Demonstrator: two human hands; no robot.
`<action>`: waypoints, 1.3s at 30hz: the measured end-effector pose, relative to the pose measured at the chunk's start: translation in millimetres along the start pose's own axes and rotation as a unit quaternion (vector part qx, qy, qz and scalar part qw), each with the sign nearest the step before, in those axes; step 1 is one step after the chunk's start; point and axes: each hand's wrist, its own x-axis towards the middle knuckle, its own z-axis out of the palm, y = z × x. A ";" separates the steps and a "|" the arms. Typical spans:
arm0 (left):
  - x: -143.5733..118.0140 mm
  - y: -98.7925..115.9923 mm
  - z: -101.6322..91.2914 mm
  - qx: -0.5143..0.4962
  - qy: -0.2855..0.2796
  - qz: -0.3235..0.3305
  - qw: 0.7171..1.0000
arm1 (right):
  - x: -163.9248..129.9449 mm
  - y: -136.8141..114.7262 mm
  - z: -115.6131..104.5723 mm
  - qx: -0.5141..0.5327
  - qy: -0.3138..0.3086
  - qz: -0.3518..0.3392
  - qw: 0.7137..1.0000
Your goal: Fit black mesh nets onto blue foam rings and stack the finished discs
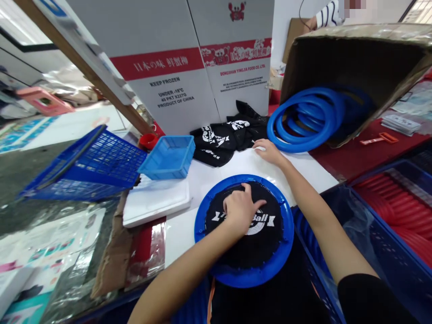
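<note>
A blue plastic ring [286,234] with black printed mesh fabric [256,245] stretched across it lies on the white table sheet [209,175] in front of me. My left hand [241,209] presses down on the middle of the fabric, fingers curled, thumb up. Stretched out beyond the ring, my right hand [268,150] rests flat on the white sheet, fingertips near a pile of black printed fabric pieces [226,137] and close to several loose blue rings [303,119] spilling from a tipped cardboard box [357,49].
A small blue tray [168,157] and a blue slatted crate [94,166] sit to the left, a red cup [147,141] behind them. White cartons [189,58] stand at the back. Red rings [388,198] fill a blue bin on the right. A person's striped sleeve [329,13] shows far back.
</note>
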 end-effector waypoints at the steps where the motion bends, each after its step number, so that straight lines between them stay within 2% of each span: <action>1: 12.2 -7.7 -3.6 -0.008 0.006 0.017 1.000 | -0.3 -3.4 -0.3 0.022 -0.015 -0.020 0.999; 3: 36.0 -29.9 -5.5 -0.022 0.018 0.090 0.996 | -2.5 -10.5 -2.4 0.081 -0.067 -0.068 0.992; 6: 62.8 -67.4 2.7 -0.067 0.043 0.217 0.973 | -8.8 -22.7 -4.4 0.154 -0.209 -0.132 0.957; 8: 72.1 -87.5 11.1 -0.095 0.085 0.259 0.957 | -13.2 -31.6 -1.3 0.145 -0.298 -0.142 0.933; 10: 75.5 -101.8 17.2 -0.114 0.127 0.297 0.940 | -16.6 -39.8 4.9 0.111 -0.340 -0.143 0.923; 14: 75.1 -119.0 18.1 -0.144 0.159 0.339 0.916 | -18.9 -48.5 14.7 0.101 -0.337 -0.171 0.920; 17: 75.2 -128.7 14.8 -0.175 0.147 0.321 0.919 | -17.7 -48.6 12.6 0.139 -0.335 -0.183 0.914; 23: 77.6 -141.2 7.9 -0.285 0.100 0.242 0.922 | -17.7 -47.4 0.9 0.167 -0.303 -0.127 0.930; 28: 82.7 -144.1 8.5 -0.366 0.096 0.170 0.910 | -14.2 -43.2 8.7 0.195 -0.273 -0.123 0.934; 32: 84.9 -147.6 10.7 -0.405 0.092 0.165 0.894 | -11.0 -38.1 18.3 0.230 -0.255 -0.127 0.930; 39: 83.8 -150.1 10.3 -0.402 0.105 0.166 0.894 | -9.3 -35.7 24.8 0.293 -0.258 -0.120 0.913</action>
